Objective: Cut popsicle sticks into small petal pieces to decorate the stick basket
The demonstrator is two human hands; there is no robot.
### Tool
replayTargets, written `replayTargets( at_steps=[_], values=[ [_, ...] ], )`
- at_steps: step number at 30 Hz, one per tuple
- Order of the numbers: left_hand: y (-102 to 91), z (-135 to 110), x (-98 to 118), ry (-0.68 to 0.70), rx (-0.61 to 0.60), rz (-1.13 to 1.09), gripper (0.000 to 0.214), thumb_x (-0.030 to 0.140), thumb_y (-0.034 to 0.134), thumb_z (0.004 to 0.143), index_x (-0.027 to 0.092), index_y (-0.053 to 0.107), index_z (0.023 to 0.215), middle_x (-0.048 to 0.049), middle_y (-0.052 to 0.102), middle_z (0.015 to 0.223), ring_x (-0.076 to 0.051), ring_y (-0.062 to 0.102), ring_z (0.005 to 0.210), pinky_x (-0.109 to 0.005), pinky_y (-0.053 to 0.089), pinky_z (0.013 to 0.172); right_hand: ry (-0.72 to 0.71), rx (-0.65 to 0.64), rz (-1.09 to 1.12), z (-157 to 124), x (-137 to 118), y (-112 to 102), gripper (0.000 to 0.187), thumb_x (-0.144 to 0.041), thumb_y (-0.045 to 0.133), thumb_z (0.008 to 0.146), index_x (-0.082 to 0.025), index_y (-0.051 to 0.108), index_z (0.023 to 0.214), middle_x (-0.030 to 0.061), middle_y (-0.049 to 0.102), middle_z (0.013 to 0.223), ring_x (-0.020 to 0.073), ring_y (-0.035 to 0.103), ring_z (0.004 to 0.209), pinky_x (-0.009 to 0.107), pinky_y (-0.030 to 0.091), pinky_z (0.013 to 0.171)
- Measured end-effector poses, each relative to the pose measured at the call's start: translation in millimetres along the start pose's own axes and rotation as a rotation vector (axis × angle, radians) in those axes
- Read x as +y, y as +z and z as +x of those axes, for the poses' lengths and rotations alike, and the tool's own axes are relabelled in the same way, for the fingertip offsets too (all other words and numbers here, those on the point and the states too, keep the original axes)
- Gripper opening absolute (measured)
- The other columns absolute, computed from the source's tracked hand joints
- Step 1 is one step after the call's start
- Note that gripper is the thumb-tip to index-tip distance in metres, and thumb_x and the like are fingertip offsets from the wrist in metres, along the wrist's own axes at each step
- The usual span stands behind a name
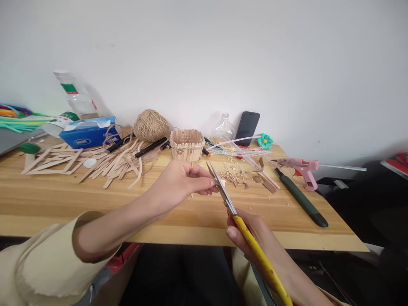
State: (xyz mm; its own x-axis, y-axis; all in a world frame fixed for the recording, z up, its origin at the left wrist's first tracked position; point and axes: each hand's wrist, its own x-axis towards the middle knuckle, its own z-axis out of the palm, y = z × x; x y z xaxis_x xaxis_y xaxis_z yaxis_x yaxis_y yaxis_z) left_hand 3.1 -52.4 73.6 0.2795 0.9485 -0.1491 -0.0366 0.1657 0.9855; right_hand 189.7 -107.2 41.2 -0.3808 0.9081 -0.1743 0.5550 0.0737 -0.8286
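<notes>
My right hand [255, 233] grips yellow-handled scissors [223, 191], whose blades point up and left, slightly parted. My left hand [185, 180] pinches a tiny pale piece, likely wood, at the blades; it is too small to name for sure. Both hands hover over the front of the wooden table [63, 199]. Small wood clippings [234, 174] lie scattered just behind the blades. A little basket made of craft sticks [187, 144] stands behind my left hand.
Loose craft sticks [117, 163] and stick frames [52, 159] lie at left, with a twine ball [151, 125], tissue box [89, 132], markers, bottles. At right: pink glue gun [301, 168], dark utility knife [301, 197], phone [247, 127], teal flower [265, 140].
</notes>
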Motion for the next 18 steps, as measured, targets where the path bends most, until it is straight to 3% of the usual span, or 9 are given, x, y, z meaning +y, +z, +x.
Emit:
replayTargets(
  at_steps=[8, 18],
  values=[
    [-5.0, 25, -10, -0.049, -0.04, -0.065, 0.005, 0.015, 0.068, 0.066, 0.013, 0.071, 0.062, -0.003, 0.071, 0.064, -0.013, 0.065, 0.066, -0.026, 0.051, 0.072, 0.084, -0.011, -0.052, 14, -2, -7, 0.045, -0.058, 0.041, 0.085, -0.022, 0.03, 0.06, -0.0059, 0.033, 0.054, 0.0105, 0.031, 0.05, 0.024, 0.025, 0.047],
    [-11.6, 46, -24, -0.087, -0.111, -0.106, 0.004, 0.012, 0.067, 0.067, 0.009, 0.07, 0.069, -0.0057, 0.07, 0.07, -0.011, 0.064, 0.067, -0.022, 0.05, 0.066, 0.17, -0.018, -0.014, 25, 5, -7, 0.047, -0.059, 0.038, 0.085, -0.022, 0.029, 0.058, -0.0067, 0.033, 0.047, 0.0091, 0.031, 0.044, 0.023, 0.024, 0.042]
  ],
)
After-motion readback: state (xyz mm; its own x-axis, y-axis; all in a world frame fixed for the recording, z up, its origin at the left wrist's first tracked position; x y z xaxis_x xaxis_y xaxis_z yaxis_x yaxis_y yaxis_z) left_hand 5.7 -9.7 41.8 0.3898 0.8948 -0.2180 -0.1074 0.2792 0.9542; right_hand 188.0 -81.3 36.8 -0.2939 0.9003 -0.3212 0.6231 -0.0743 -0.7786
